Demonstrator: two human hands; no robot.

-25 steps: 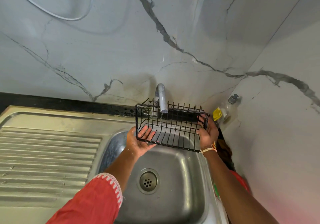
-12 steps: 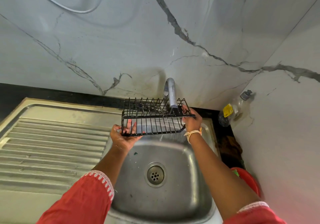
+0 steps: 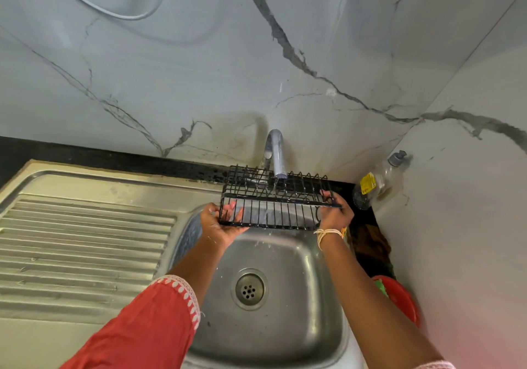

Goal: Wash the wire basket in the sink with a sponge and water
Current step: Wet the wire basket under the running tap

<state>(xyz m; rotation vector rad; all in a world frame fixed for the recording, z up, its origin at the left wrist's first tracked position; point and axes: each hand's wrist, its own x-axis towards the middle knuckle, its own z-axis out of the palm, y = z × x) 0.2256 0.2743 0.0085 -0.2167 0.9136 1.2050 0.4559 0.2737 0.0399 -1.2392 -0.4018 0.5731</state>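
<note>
2 hands [image 3: 221, 226] [image 3: 335, 214] grip wire basket [image 3: 273, 200] ends | under running tap [image 3: 276, 152] | bottle [image 3: 376, 181] yellow label unreadable

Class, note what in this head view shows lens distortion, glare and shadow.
Head view: wide-angle lens bows the drainboard edges; glare streaks the sink wall; the tap casts a soft shadow on the marble wall; a pink tint washes the lower right corner.

Soft, even daylight is filling the scene. The tap [image 3: 275, 152] is casting a faint shadow on the marble wall [image 3: 199, 69], the steel sink [image 3: 288, 257] is gleaming dully, and wide-angle distortion is bending the edges.
</note>
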